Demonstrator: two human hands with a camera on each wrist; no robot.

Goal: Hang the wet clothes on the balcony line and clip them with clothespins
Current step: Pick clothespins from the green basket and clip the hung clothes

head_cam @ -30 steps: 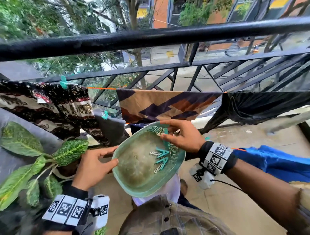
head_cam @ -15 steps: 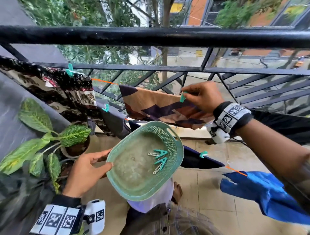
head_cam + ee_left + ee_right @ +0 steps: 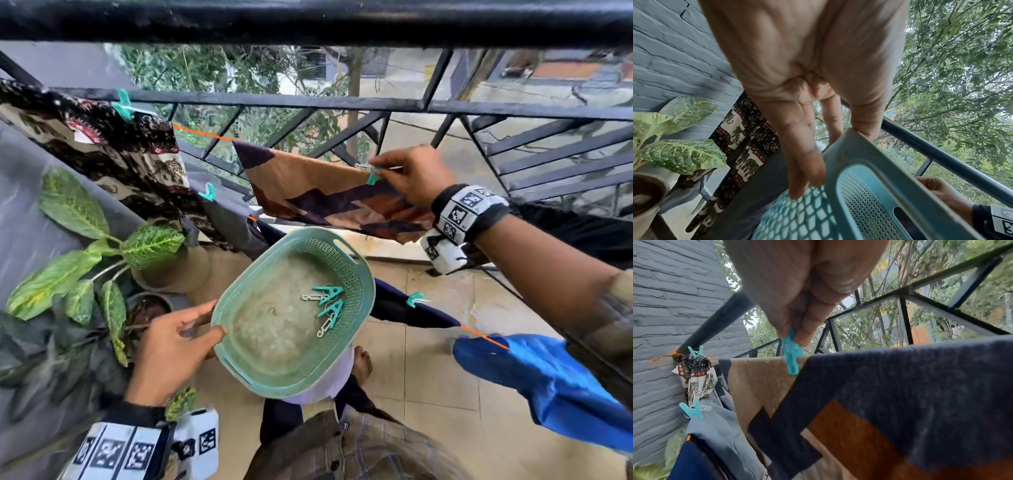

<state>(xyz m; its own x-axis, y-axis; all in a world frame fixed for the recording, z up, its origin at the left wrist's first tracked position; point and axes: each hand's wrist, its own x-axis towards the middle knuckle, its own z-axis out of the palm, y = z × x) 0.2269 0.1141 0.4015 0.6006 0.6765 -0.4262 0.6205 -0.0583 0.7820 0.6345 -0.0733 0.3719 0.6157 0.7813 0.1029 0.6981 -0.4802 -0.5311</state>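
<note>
My right hand [image 3: 409,173] pinches a teal clothespin [image 3: 372,176] [image 3: 791,353] set over the top edge of a brown and navy patterned cloth [image 3: 329,195] [image 3: 879,394] on the orange line [image 3: 202,133]. My left hand [image 3: 171,349] [image 3: 807,146] holds the rim of a green plastic basket [image 3: 359,274] [image 3: 869,186], thumb on top and fingers underneath. Two teal clothespins [image 3: 329,301] lie inside the basket. An elephant-print cloth [image 3: 113,150], a grey garment [image 3: 219,219], a navy one [image 3: 404,308] and a blue one [image 3: 548,377] hang pinned on the lines.
The black balcony railing [image 3: 308,20] runs across the top, with slanted bars behind the line. A potted plant with spotted leaves [image 3: 85,246] stands at the left against a grey wall [image 3: 670,48]. A black cloth [image 3: 582,236] hangs at the right. Tiled floor [image 3: 428,394] lies below.
My right hand took a clothespin out of the basket, rose to the line and now sets it on the brown cloth's top edge. The left hand keeps holding the basket.
</note>
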